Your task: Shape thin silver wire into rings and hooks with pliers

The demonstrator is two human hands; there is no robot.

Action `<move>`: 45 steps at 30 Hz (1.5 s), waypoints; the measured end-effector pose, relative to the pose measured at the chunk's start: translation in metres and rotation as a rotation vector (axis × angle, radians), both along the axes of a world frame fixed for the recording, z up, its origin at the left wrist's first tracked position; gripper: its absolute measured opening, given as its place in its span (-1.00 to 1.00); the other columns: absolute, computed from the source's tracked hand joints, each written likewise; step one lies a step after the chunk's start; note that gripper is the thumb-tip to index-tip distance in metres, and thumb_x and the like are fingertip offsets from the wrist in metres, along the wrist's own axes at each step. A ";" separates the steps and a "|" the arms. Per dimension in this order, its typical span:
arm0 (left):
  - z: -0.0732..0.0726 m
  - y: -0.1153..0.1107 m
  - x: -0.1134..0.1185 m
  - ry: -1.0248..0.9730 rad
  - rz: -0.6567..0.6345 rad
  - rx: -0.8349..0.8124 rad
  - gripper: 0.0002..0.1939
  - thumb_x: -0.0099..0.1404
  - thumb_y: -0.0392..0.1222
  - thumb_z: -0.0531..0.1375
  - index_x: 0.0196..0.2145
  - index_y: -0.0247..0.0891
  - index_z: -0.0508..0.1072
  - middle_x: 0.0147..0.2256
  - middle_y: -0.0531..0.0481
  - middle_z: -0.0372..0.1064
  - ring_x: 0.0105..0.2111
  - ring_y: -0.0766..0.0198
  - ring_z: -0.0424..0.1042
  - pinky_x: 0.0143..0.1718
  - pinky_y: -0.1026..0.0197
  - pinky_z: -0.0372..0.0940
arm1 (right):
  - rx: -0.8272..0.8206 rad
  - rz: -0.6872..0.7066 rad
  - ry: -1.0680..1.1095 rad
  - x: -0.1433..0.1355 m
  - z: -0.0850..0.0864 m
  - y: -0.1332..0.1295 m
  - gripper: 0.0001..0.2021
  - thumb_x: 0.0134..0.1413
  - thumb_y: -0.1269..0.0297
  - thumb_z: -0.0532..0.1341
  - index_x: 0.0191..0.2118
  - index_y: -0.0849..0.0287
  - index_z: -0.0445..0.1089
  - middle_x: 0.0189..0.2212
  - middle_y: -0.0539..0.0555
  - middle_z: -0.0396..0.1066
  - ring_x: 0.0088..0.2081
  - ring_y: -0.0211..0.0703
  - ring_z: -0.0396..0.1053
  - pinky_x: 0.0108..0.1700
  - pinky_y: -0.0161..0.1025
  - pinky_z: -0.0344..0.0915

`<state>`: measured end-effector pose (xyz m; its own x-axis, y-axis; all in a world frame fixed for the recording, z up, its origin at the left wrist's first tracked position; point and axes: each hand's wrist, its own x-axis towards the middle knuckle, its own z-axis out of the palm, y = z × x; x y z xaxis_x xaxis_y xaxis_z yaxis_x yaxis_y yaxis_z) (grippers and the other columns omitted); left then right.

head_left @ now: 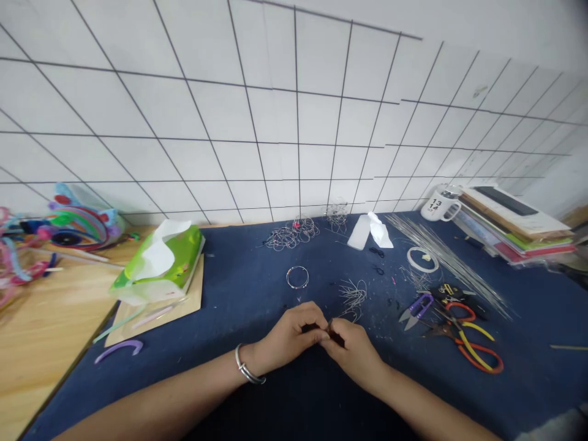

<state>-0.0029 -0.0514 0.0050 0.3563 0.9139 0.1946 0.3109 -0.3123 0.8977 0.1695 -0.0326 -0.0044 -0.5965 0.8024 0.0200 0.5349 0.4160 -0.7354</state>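
From where I'm standing, the person's left hand and right hand are meeting low over the dark blue cloth. Each grip is closing narrow, thumb against finger, and the fingertips of both are pinching a small dark piece between them. The fingers are covering most of that piece, so I'm not able to tell its shape or what it is. A bundle of thin wires is lying just beyond the hands, its near end running down close to the fingers; I can't tell whether it is touching them. A beaded ring is resting farther out, toward the left. A silver bangle is circling the left wrist, and the picture's bottom edge is cutting off both forearms.
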 end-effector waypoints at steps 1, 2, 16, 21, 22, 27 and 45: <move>-0.001 0.000 0.000 0.011 -0.033 -0.002 -0.89 0.19 -0.25 0.12 -0.45 -0.33 0.38 -0.40 -0.01 0.28 -0.36 0.37 0.27 -0.28 0.29 0.20 | -0.010 0.038 -0.044 0.001 0.001 0.002 -0.83 0.03 0.26 0.08 -0.51 0.20 0.22 -0.57 -0.05 0.24 -0.51 -0.36 0.17 -0.45 -0.41 0.05; -0.001 -0.001 -0.001 0.021 -0.068 -0.002 -0.89 0.19 -0.25 0.12 -0.44 -0.33 0.38 -0.40 -0.01 0.28 -0.36 0.37 0.27 -0.28 0.30 0.20 | -0.019 0.076 -0.085 0.002 0.003 0.003 -0.82 0.03 0.24 0.09 -0.50 0.20 0.24 -0.56 -0.05 0.26 -0.51 -0.36 0.19 -0.46 -0.41 0.05; -0.013 0.010 -0.005 -0.363 0.222 -0.307 -0.82 0.25 -0.14 0.04 -0.38 -0.33 0.24 -0.43 0.01 0.30 -0.48 0.39 0.28 -0.39 0.26 0.23 | -0.365 0.196 -0.087 0.026 0.013 0.034 -0.86 0.01 0.27 0.09 -0.42 0.19 0.35 -0.57 -0.07 0.31 -0.55 -0.39 0.25 -0.49 -0.44 0.12; -0.009 0.009 -0.003 -0.342 0.163 -0.335 -0.82 0.25 -0.15 0.03 -0.36 -0.34 0.25 -0.43 0.00 0.32 -0.47 0.38 0.30 -0.37 0.25 0.24 | -0.208 0.104 -0.008 0.024 0.011 0.035 -0.87 0.03 0.29 0.08 -0.40 0.17 0.35 -0.57 -0.07 0.31 -0.52 -0.37 0.25 -0.47 -0.43 0.14; -0.007 0.008 -0.003 -0.326 0.144 -0.330 -0.82 0.26 -0.15 0.02 -0.36 -0.34 0.26 -0.42 0.00 0.32 -0.46 0.38 0.30 -0.37 0.25 0.25 | -0.137 0.070 0.015 0.022 0.011 0.034 -0.87 0.03 0.29 0.08 -0.39 0.16 0.35 -0.54 -0.06 0.32 -0.50 -0.36 0.26 -0.45 -0.41 0.16; -0.002 0.002 0.001 -0.139 0.077 -0.206 -0.85 0.25 -0.18 0.03 -0.37 -0.32 0.31 -0.41 0.01 0.31 -0.40 0.37 0.30 -0.30 0.26 0.23 | 0.270 -0.025 0.203 0.020 0.013 0.023 -0.74 0.07 0.37 0.03 -0.09 0.13 0.27 -0.32 0.05 0.36 -0.30 -0.28 0.31 -0.24 -0.30 0.26; -0.008 -0.004 0.010 -0.016 -0.150 -0.122 -0.85 0.25 -0.23 0.03 -0.30 -0.29 0.37 -0.34 -0.01 0.36 -0.33 0.33 0.33 -0.23 0.26 0.25 | 0.629 0.189 0.147 0.021 0.015 -0.001 -0.50 0.03 0.49 0.00 0.13 0.21 0.01 -0.25 0.13 0.37 -0.29 -0.20 0.29 -0.28 -0.22 0.31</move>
